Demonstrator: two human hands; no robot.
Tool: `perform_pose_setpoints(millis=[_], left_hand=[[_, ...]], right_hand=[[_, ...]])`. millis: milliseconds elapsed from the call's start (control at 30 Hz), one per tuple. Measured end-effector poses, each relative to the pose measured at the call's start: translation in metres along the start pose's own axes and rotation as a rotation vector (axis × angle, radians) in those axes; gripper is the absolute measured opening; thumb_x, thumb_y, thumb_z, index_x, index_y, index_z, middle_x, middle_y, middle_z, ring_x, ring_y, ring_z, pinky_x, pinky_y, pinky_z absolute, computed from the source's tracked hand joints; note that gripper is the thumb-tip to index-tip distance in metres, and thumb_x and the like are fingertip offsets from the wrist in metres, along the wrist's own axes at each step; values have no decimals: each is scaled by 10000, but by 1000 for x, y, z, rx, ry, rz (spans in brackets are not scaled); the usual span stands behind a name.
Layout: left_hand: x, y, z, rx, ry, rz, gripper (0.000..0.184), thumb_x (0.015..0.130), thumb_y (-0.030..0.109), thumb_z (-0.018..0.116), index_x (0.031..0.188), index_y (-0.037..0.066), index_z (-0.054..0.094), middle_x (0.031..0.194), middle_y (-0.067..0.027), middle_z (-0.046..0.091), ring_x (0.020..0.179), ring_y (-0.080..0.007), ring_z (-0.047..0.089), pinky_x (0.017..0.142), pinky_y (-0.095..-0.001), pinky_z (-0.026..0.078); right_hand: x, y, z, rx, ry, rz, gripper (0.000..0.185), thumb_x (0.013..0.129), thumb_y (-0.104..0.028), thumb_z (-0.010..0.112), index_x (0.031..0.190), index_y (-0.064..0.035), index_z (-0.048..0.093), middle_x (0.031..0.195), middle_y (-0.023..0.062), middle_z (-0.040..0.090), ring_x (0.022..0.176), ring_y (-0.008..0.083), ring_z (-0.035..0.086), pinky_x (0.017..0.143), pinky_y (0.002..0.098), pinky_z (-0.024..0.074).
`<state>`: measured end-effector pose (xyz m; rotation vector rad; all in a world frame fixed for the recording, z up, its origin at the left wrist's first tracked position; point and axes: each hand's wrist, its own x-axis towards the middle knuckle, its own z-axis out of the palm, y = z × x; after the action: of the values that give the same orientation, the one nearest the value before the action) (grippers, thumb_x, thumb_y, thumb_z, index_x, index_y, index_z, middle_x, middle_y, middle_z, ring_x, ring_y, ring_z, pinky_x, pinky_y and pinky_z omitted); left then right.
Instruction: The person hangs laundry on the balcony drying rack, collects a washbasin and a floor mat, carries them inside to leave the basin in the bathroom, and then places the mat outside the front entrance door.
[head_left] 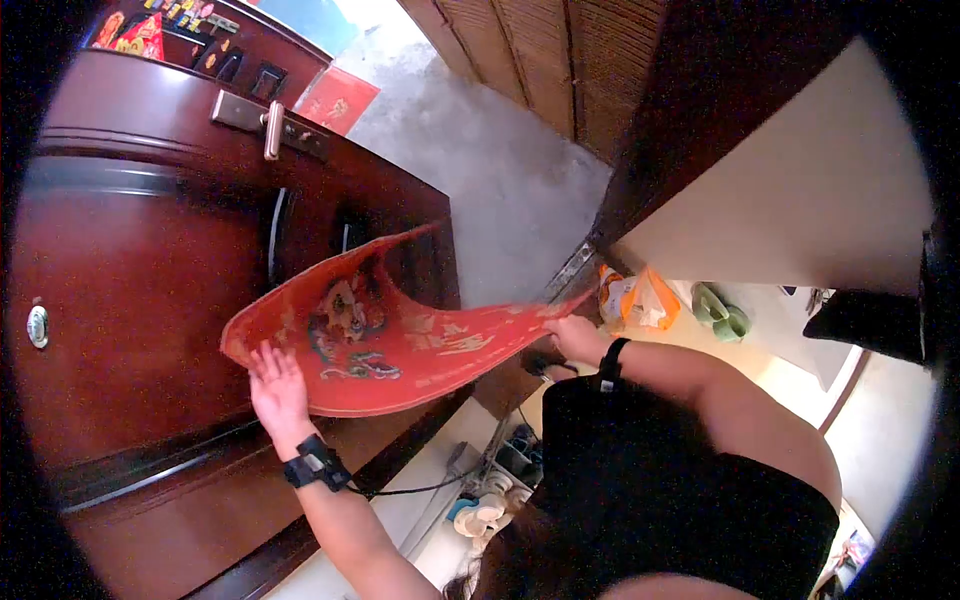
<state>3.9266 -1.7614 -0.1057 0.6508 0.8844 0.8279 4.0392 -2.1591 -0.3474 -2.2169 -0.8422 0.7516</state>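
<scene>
A red floor mat with a coloured printed figure and worn pale patches hangs curved in the air in front of me. My right hand is closed on its near right edge, with a dark band on that wrist. At the mat's left end is my left hand, palm towards me and fingers stretched out over the red surface. I cannot tell whether its thumb touches the mat. A black device is strapped to my left wrist, and a dark cable runs from it.
A dark red door with a metal handle stands at the left. Beyond the doorway lies grey concrete floor. An orange and white bag and green slippers are at the right. Several shoes sit below.
</scene>
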Motion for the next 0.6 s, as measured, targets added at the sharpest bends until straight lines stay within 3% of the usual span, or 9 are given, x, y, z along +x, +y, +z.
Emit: perform_pose_setpoints(millis=[67, 133, 167, 200, 267, 433, 467, 500, 600], left_hand=[[16, -16, -24, -72, -114, -203, 281, 915, 228, 397, 1086, 52, 534, 1192, -107, 530, 996, -242, 511, 857, -379, 421], [4, -46, -40, -165, -43, -324, 266, 913, 209, 401, 1065, 42, 542, 1140, -113, 551, 971, -232, 521, 830, -362, 439], [13, -56, -59, -244, 45, -381, 253, 913, 208, 408, 1038, 39, 547, 1071, -108, 571, 937, -223, 536, 813, -349, 447], [22, -66, -78, -322, 127, -440, 242, 912, 208, 415, 1012, 36, 552, 1003, -104, 591, 903, -214, 550, 796, -336, 456], [39, -92, -125, -348, 47, -600, 208, 907, 204, 435, 949, 36, 551, 875, -76, 600, 830, -191, 572, 758, -329, 479], [65, -135, -202, -96, 200, -969, 244, 918, 256, 413, 871, 61, 553, 811, -38, 604, 754, -152, 577, 658, -273, 486], [76, -145, -223, -79, 222, -1031, 252, 920, 266, 404, 879, 66, 550, 803, -34, 603, 743, -151, 575, 644, -272, 488], [84, -152, -233, -86, 224, -1073, 156, 875, 183, 483, 838, 51, 557, 775, -43, 613, 722, -152, 584, 665, -282, 498], [104, -169, -251, -117, 259, -1095, 131, 875, 143, 463, 844, 52, 553, 756, -41, 607, 689, -153, 579, 644, -284, 501]], right_hand=[[23, 4, 7, -31, 19, 50, 251, 745, -131, 527, 982, -125, 610, 777, 184, 607, 738, 363, 585, 663, 464, 468], [25, 1, -2, -103, 71, -14, 161, 711, -166, 535, 809, -69, 618, 708, 192, 598, 701, 364, 591, 622, 466, 470], [35, -8, -4, -180, -17, -20, 239, 748, -108, 520, 968, -73, 608, 766, 190, 607, 729, 361, 588, 656, 452, 475], [44, -15, -1, -199, -19, -17, 239, 748, -108, 520, 968, -73, 608, 766, 190, 607, 729, 361, 588, 656, 452, 475], [59, -20, 0, -264, 48, -6, 243, 740, -99, 521, 964, -64, 609, 757, 194, 606, 723, 357, 590, 651, 447, 477], [91, -31, -18, -373, 165, 18, 301, 724, -88, 527, 1021, -71, 579, 727, 176, 604, 725, 333, 602, 630, 436, 483], [99, -36, -23, -379, 162, 103, 284, 735, -83, 519, 1010, -88, 586, 751, 172, 609, 742, 334, 599, 641, 435, 476], [107, -36, -30, -358, 174, 134, 285, 735, -89, 524, 1012, -94, 588, 774, 178, 610, 746, 342, 595, 652, 437, 472], [132, -19, -45, -319, 193, 205, 292, 733, -96, 536, 1019, -93, 590, 812, 194, 608, 760, 357, 587, 678, 438, 468]])
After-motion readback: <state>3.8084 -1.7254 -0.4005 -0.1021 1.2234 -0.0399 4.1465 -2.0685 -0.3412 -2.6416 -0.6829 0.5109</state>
